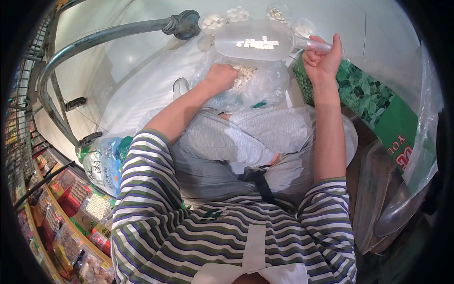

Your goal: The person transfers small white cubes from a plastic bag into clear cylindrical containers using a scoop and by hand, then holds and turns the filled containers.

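My right hand is wrapped round the handle of a translucent plastic scoop, its thumb sticking up along the end. Small flat white square pieces lie in the scoop. Below it, an opened clear plastic bag holds many similar off-white pieces. At the left side of this opening sits my left hand, closed with its fingers curled in against the pieces; what it grips is hidden. Beyond the scoop stand several small clear tubs with white pieces, one of them a round tub at the left.
A metal cart frame on casters curves around the left. Packaged foods line a shelf at lower left, near a blue-and-green bag. On the right are a green printed bag and a cardboard box. My crossed legs lie below the plastic bag.
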### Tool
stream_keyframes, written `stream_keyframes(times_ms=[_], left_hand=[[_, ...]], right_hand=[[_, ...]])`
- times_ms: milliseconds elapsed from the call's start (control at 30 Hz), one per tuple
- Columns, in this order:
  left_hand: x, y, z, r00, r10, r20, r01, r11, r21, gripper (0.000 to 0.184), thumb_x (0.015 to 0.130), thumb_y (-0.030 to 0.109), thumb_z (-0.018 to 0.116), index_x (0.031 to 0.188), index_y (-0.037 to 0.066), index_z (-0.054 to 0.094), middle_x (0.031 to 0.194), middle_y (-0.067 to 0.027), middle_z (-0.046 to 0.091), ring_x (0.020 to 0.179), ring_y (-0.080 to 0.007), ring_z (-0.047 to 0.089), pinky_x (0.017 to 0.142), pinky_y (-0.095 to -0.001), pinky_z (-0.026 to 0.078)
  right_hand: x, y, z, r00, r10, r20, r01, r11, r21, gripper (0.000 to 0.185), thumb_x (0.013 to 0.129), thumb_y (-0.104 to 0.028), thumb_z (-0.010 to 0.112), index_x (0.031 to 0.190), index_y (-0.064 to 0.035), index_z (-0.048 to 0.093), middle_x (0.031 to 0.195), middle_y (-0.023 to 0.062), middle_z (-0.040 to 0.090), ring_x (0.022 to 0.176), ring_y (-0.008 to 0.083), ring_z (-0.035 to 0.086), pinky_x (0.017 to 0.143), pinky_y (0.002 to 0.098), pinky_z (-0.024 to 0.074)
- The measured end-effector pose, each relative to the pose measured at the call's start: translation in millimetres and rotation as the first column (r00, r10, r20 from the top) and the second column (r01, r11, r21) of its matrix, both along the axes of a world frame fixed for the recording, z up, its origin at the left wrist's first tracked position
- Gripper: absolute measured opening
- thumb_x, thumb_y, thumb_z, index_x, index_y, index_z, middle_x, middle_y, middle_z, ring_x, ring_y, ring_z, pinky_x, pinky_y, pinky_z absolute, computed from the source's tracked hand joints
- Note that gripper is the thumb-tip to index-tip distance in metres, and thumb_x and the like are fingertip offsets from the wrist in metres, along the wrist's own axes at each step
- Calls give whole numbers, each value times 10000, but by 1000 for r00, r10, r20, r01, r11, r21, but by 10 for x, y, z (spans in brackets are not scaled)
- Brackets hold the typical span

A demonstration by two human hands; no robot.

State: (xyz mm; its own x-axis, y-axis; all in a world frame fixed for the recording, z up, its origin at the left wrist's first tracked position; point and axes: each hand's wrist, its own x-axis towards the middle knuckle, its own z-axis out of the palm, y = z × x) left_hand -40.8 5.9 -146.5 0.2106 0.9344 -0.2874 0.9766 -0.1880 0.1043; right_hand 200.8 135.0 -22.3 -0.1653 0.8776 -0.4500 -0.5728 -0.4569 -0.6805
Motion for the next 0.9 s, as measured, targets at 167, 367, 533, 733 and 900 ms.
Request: stream_keyframes(times_ms=[167, 367, 533, 733, 900], left_hand=[[-5, 27, 214, 998, 46, 42, -47, 999, 24, 188, 722, 200, 641, 799, 37, 693, 869, -159, 695, 818, -351, 679, 706, -449, 545], [61, -13, 1287, 897, 163, 411, -126, 985, -117, 172, 751, 191, 683, 768, 22, 654, 669, -70, 640, 613, -210, 595, 571, -338, 462], [-192, 33, 1613, 597, 271, 755, -164, 963, -216, 182, 810, 204, 729, 820, 27, 686, 674, 6, 613, 591, -73, 480, 565, -238, 409], [-261, 224, 1342, 735, 96, 672, -415, 847, 333, 224, 883, 240, 673, 940, 25, 703, 750, -117, 687, 619, -228, 615, 616, -333, 498], [-382, 208, 1384, 729, 182, 660, -516, 780, 354, 175, 903, 160, 660, 887, -14, 662, 663, -62, 648, 579, -108, 571, 555, -280, 457]], right_hand=[[23, 17, -21, 1000, 2, -4, -2, 1000, 9, 654, 958, -569, 418, 880, 55, 600, 538, 13, 378, 418, 122, 308, 393, 252, 232], [54, 74, -118, 1000, 15, 7, -15, 999, 34, 673, 953, -580, 421, 870, 66, 594, 558, 54, 433, 412, 130, 320, 382, 254, 231], [35, 54, -140, 998, 55, 40, -57, 998, 38, 704, 939, -609, 429, 842, 67, 602, 580, 89, 502, 400, 130, 328, 370, 252, 229], [-15, 22, -119, 992, 117, 54, -119, 993, 25, 709, 940, -612, 427, 816, 62, 605, 550, 74, 486, 389, 131, 335, 365, 245, 221], [14, 37, -104, 998, 68, 19, -69, 997, 33, 702, 957, -592, 399, 835, 70, 597, 538, 65, 465, 391, 136, 330, 367, 251, 224]])
